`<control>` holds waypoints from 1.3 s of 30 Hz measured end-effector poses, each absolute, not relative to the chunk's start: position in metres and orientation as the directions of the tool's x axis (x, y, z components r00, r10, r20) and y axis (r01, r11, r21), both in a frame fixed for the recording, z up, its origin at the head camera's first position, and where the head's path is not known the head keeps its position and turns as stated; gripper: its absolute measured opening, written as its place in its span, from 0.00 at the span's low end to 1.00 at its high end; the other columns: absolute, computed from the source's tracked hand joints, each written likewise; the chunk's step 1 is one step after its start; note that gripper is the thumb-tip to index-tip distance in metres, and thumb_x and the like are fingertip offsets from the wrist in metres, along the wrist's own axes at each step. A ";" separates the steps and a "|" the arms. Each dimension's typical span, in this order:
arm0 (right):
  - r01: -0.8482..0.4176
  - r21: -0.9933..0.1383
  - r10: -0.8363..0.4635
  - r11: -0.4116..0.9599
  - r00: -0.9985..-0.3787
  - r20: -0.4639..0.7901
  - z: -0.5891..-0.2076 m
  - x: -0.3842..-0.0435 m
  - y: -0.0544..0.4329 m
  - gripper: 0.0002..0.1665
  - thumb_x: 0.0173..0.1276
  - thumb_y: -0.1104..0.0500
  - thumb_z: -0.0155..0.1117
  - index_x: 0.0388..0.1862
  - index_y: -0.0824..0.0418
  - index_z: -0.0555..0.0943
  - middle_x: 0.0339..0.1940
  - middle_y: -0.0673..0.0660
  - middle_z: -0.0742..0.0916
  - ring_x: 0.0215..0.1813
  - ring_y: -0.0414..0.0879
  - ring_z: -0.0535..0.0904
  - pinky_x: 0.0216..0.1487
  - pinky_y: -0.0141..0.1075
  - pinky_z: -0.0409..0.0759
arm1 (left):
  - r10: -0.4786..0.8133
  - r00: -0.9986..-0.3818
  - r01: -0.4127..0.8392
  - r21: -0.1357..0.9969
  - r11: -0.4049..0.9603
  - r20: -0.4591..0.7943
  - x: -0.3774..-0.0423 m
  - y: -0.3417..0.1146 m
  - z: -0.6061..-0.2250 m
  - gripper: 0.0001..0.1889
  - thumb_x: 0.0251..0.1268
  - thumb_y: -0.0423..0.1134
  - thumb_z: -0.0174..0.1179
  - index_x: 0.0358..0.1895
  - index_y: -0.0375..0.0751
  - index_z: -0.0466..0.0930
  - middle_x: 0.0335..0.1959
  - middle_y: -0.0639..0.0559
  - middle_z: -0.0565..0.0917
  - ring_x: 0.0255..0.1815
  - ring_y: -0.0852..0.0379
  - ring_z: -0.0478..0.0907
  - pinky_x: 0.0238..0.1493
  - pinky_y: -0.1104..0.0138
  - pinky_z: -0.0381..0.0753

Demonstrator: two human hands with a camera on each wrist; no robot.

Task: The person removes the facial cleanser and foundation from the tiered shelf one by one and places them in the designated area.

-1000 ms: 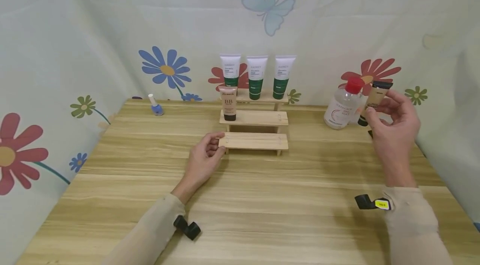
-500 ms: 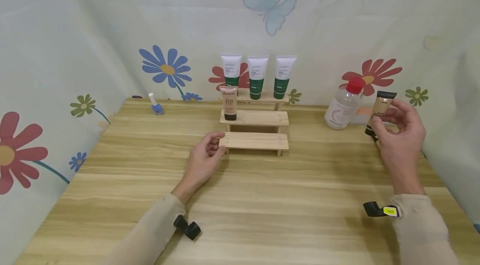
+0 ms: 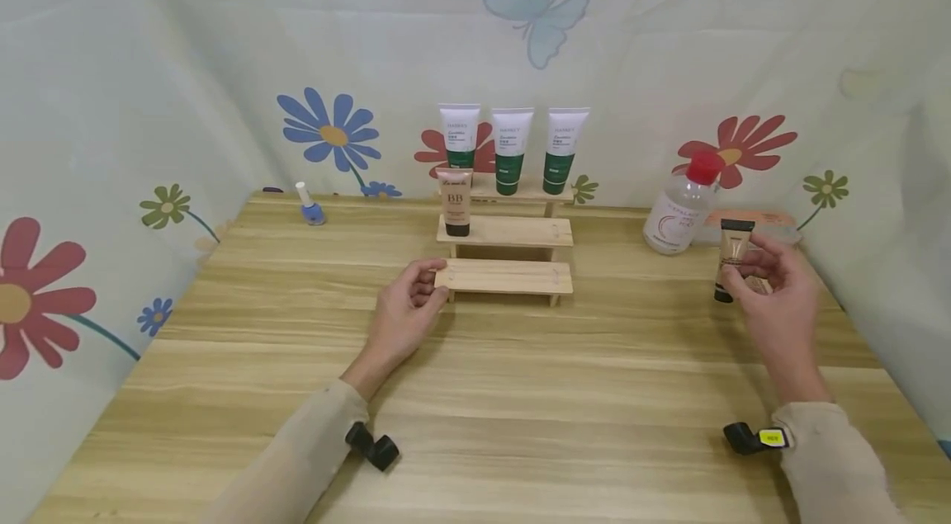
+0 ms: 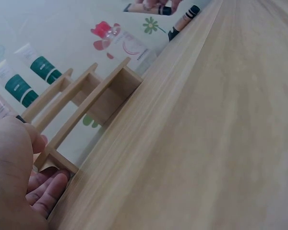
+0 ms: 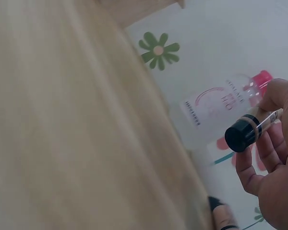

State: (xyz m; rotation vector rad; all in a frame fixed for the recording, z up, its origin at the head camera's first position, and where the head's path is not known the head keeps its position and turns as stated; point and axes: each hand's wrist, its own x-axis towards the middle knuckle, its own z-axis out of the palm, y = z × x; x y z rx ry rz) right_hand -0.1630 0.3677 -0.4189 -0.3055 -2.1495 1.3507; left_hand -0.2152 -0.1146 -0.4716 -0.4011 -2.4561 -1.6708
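Note:
My left hand [image 3: 404, 305] grips the left end of a three-step wooden display stand [image 3: 505, 276] at its lowest step. In the left wrist view, the thumb lies by the step's top and the fingers curl beneath its end. My right hand [image 3: 780, 293] pinches a small gold-beige cosmetic tube [image 3: 734, 247] between thumb and fingers, black cap [image 5: 241, 134] downward. It is right of the stand, in front of a clear bottle [image 3: 674, 214] with a red cap. A second tube with black ends [image 4: 184, 23] stands on the table close by, mostly hidden behind the right hand in the head view.
Three white-and-green tubes [image 3: 508, 148] stand on the stand's top step. A pink BB cream tube [image 3: 456, 202] is at the left of the middle step. Blue nail polish [image 3: 312, 210] stands at the back left. Behind the right hand lies a flat, clear-and-orange item [image 3: 773, 220].
My right hand has shifted right, then back left and nearer, lowering the gold-beige tube from beside the bottle to in front of it. The left hand keeps its grip on the stand.

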 end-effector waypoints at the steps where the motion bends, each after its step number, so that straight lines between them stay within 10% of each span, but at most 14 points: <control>1: -0.091 -0.882 0.473 0.463 -0.816 0.332 -0.423 -0.163 0.369 0.34 0.74 0.67 0.74 0.78 0.57 0.80 0.49 0.41 0.84 0.49 0.33 0.82 0.44 0.16 0.79 | 0.138 -0.954 0.299 0.890 0.345 0.267 -0.216 -0.114 -0.472 0.20 0.79 0.32 0.67 0.69 0.43 0.84 0.52 0.43 0.87 0.49 0.51 0.88 0.49 0.71 0.88; 39: -0.077 -0.810 0.360 0.581 -0.868 0.341 -0.469 -0.159 0.381 0.29 0.75 0.66 0.77 0.73 0.67 0.83 0.45 0.38 0.87 0.46 0.28 0.81 0.44 0.14 0.78 | 0.129 -0.957 0.289 0.893 0.345 0.259 -0.216 -0.114 -0.472 0.20 0.78 0.33 0.67 0.68 0.43 0.84 0.51 0.43 0.87 0.47 0.51 0.88 0.47 0.70 0.88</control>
